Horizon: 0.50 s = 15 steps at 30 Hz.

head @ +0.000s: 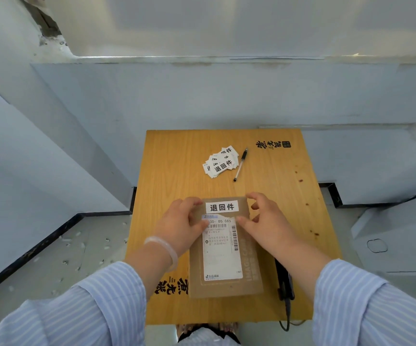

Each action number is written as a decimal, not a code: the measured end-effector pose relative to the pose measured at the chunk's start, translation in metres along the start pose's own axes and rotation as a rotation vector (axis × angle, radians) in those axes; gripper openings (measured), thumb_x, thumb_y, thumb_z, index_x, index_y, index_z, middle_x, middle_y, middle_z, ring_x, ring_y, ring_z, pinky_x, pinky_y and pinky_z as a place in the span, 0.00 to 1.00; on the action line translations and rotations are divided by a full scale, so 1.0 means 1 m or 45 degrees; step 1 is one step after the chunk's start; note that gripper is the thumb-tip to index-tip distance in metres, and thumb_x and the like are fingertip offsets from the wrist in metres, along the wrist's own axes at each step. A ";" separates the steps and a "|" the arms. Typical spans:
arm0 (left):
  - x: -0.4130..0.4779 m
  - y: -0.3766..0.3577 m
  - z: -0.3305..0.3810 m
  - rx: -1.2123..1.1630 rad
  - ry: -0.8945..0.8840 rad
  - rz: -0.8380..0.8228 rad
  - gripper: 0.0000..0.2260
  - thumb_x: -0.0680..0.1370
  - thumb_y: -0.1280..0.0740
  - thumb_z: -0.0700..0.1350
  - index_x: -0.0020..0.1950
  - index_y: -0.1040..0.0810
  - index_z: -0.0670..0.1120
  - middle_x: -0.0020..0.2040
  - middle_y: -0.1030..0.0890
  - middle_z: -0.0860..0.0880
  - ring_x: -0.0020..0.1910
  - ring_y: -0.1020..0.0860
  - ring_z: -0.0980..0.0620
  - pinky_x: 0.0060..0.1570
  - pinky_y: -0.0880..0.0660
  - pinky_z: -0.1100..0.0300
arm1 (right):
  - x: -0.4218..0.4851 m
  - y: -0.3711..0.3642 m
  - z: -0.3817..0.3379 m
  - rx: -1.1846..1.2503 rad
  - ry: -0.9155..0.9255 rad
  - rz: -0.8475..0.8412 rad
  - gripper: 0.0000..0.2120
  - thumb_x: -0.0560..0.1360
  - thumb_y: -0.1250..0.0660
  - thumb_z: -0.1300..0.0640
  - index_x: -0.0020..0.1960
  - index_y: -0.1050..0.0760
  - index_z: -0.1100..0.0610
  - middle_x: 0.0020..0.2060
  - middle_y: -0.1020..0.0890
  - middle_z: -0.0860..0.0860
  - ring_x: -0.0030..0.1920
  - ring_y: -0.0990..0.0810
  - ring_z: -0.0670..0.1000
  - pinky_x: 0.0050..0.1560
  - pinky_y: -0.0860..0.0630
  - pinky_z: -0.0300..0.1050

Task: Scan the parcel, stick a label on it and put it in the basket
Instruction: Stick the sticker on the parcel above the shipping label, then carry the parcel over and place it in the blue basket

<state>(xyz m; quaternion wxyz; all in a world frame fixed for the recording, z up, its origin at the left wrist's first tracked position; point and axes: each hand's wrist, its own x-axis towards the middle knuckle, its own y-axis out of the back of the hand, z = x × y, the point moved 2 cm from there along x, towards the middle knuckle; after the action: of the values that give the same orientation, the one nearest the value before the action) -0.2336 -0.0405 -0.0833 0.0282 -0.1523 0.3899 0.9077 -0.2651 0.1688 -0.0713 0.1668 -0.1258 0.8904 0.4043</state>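
Parcel, flat brown cardboard, lying on wooden table at lower centre of frame, long side running away from camera. Carrying printed shipping slip with barcodes down its middle, and white label with three black characters lying across its far end, flat, level with frame. Left hand resting on parcel's left edge, fingers loosely curled, thumb tip touching slip's upper left corner; nothing clasped. Right hand hovering over parcel's right edge, thumb and index finger spread apart, thumb pointing at slip's upper right corner; nothing pinched between them. Loose pile of labels lying at upper centre of table, pen just right of pile. Black scanner with cable lying right of parcel, under right forearm.
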 end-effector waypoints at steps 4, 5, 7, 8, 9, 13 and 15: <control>-0.036 -0.016 -0.010 0.176 -0.028 0.047 0.30 0.70 0.31 0.62 0.70 0.37 0.64 0.67 0.40 0.53 0.62 0.34 0.53 0.62 0.30 0.56 | -0.029 -0.014 0.009 -0.096 0.154 -0.179 0.38 0.72 0.29 0.44 0.75 0.46 0.39 0.72 0.37 0.46 0.70 0.34 0.48 0.68 0.32 0.47; -0.043 -0.021 -0.013 0.185 -0.017 0.016 0.33 0.69 0.31 0.64 0.71 0.40 0.66 0.71 0.44 0.52 0.66 0.36 0.51 0.66 0.32 0.54 | -0.035 -0.018 0.012 -0.109 0.156 -0.223 0.39 0.71 0.29 0.43 0.75 0.48 0.37 0.74 0.40 0.46 0.72 0.37 0.49 0.70 0.33 0.48; -0.052 -0.032 -0.019 0.160 0.048 -0.145 0.39 0.67 0.30 0.65 0.73 0.48 0.68 0.76 0.53 0.52 0.72 0.40 0.48 0.70 0.36 0.51 | -0.042 -0.026 0.018 -0.098 0.122 -0.327 0.43 0.70 0.29 0.41 0.75 0.53 0.35 0.75 0.42 0.46 0.73 0.38 0.49 0.71 0.35 0.50; -0.055 -0.036 -0.021 0.125 0.089 -0.246 0.42 0.67 0.30 0.65 0.74 0.52 0.69 0.78 0.54 0.52 0.74 0.41 0.46 0.70 0.36 0.50 | -0.045 -0.030 0.020 -0.090 0.108 -0.378 0.45 0.70 0.29 0.41 0.75 0.56 0.34 0.74 0.42 0.46 0.72 0.38 0.49 0.71 0.36 0.49; -0.056 -0.039 -0.021 0.085 0.120 -0.317 0.44 0.67 0.29 0.65 0.74 0.56 0.70 0.78 0.54 0.52 0.74 0.40 0.45 0.69 0.35 0.49 | -0.046 -0.032 0.021 -0.089 0.098 -0.412 0.47 0.69 0.29 0.41 0.75 0.58 0.34 0.74 0.41 0.47 0.71 0.37 0.49 0.71 0.36 0.49; -0.054 -0.038 -0.012 0.014 0.129 -0.324 0.46 0.68 0.27 0.60 0.73 0.58 0.71 0.78 0.49 0.51 0.73 0.38 0.45 0.68 0.32 0.47 | -0.046 -0.026 0.017 -0.086 0.117 -0.410 0.49 0.69 0.27 0.42 0.76 0.59 0.37 0.74 0.40 0.48 0.71 0.37 0.49 0.70 0.37 0.46; -0.050 -0.029 0.000 0.014 0.109 -0.268 0.46 0.68 0.27 0.59 0.73 0.57 0.71 0.79 0.51 0.49 0.74 0.40 0.44 0.70 0.35 0.49 | -0.044 -0.015 0.008 -0.085 0.158 -0.344 0.49 0.69 0.27 0.43 0.76 0.58 0.37 0.74 0.40 0.48 0.71 0.37 0.49 0.70 0.37 0.47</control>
<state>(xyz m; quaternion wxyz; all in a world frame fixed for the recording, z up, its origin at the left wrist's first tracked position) -0.1808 -0.0170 -0.0886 0.1074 -0.2307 0.3775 0.8904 -0.2181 0.1696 -0.0692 0.1602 -0.2747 0.8600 0.3990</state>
